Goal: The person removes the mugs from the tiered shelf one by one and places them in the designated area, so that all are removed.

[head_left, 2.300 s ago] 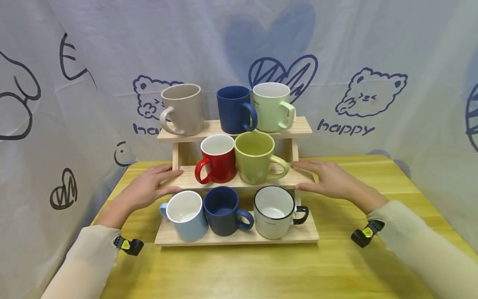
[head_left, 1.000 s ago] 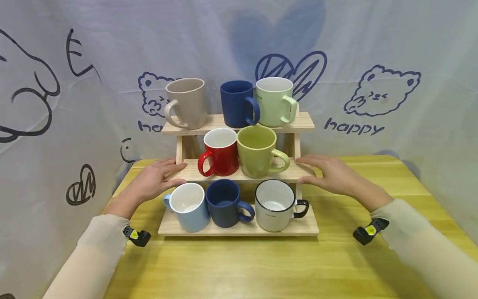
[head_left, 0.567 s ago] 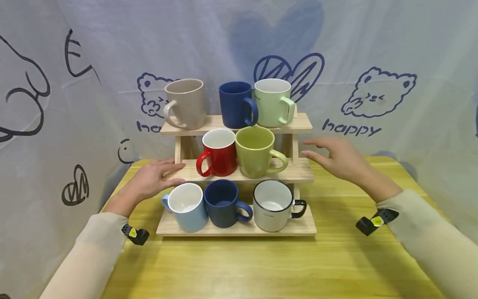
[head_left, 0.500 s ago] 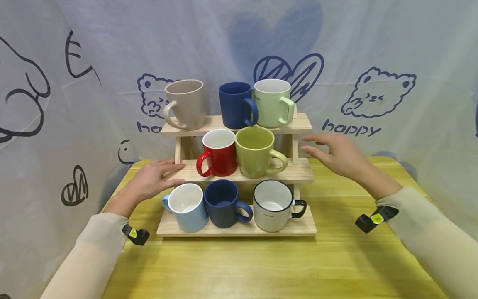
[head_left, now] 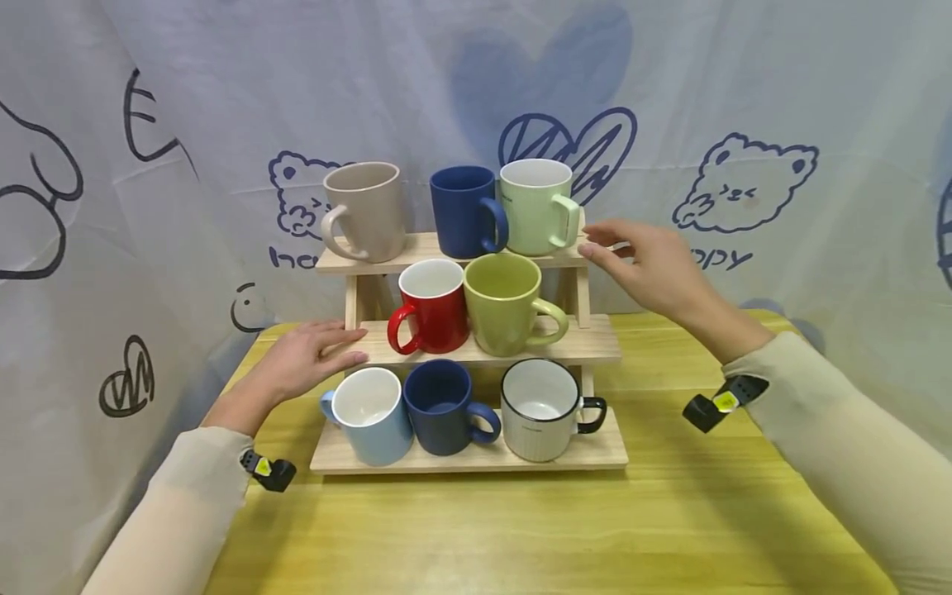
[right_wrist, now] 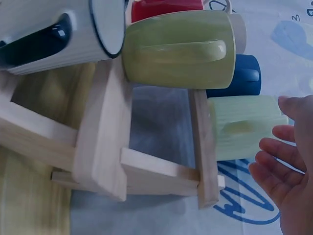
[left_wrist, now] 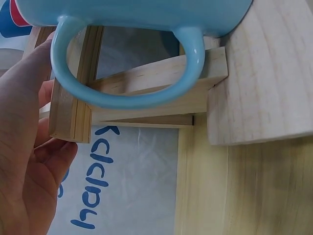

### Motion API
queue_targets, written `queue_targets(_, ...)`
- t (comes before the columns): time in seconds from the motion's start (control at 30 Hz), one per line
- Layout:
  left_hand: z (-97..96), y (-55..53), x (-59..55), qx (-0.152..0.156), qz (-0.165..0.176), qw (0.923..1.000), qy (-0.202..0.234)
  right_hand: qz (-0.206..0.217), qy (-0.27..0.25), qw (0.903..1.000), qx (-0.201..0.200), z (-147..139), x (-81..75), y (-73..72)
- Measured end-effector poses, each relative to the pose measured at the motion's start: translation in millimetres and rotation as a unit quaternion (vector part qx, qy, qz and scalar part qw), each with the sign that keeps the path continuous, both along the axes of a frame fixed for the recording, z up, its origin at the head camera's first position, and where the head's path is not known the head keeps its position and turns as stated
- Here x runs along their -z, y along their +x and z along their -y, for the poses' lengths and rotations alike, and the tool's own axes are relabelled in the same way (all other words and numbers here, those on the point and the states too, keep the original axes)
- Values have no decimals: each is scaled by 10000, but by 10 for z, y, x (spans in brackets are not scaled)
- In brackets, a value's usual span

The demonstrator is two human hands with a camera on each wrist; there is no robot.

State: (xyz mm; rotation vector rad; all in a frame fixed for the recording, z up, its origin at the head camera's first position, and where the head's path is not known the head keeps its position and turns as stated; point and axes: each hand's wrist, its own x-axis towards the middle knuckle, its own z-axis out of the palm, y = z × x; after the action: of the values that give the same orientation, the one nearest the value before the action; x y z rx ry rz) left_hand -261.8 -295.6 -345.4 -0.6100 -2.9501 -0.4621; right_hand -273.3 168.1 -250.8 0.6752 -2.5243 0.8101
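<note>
A three-tier wooden stand (head_left: 587, 340) holds the mugs. My left hand (head_left: 301, 364) grips the left end of its middle shelf, thumb and fingers on either side of the board (left_wrist: 73, 112) in the left wrist view. At the top shelf's right end my right hand (head_left: 654, 264) is beside the light green mug (head_left: 528, 219), fingers loosely bent near its handle. In the right wrist view a gap shows between the right fingertips (right_wrist: 259, 169) and that mug. A blue mug (head_left: 457, 215) and a beige mug (head_left: 375, 219) share the top shelf.
The middle shelf bears a red mug (head_left: 440, 318) and an olive green mug (head_left: 500, 318). Below are a light blue mug (head_left: 383, 434), a navy mug (head_left: 439, 413) and a white black-rimmed mug (head_left: 537, 430). A printed curtain (head_left: 744, 99) hangs behind the wooden table (head_left: 476, 537).
My right hand has let go of the middle shelf's right end and risen, then moved left to the light green mug. The left hand keeps its place on the stand. The view shifts slightly.
</note>
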Motion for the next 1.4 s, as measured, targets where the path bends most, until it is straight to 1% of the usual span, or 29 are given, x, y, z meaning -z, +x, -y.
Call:
queue_targets(0.13,2,2,-15,15,10,10000,6,158,-176,9996,118,65,-108,-38)
queue_targets(0.23,-1,10,-24,2,38,10000,17,422,-250,9983,320,119,-180,-68)
queue_targets(0.33,-14,21,-27,-25,88,10000,15,657,-213,9962,530,174,-224,-102)
queue_targets(0.4,-25,26,-27,-51,116,9999,14,746,-237,9952,591,208,-235,-126)
queue_targets(0.57,-27,40,-20,-100,154,9998,12,879,-477,9935,551,299,-226,-194)
queue_targets(0.73,-24,30,-12,-112,133,9998,32,1105,-787,9897,466,329,-211,-234)
queue_targets(0.87,-23,21,-5,-114,119,9999,43,1386,-1291,9815,267,338,-212,-249)
queue_targets(0.97,-19,17,-1,-123,112,9999,47,1674,-1767,9698,156,332,-217,-253)
queue_targets(1.03,-19,16,3,-123,96,9999,48,1819,-2050,9616,139,321,-223,-250)
queue_targets(1.1,-19,17,7,-127,92,9999,52,1900,-2232,9559,194,302,-228,-247)
queue_targets(1.2,-18,17,15,-134,99,9998,63,1904,-2374,9521,315,259,-236,-234)
queue_targets(1.27,-17,16,17,-138,118,9998,72,1847,-2374,9528,415,226,-241,-223)
queue_targets(1.4,-12,12,14,-144,133,9998,96,1715,-2506,9520,396,165,-252,-194)
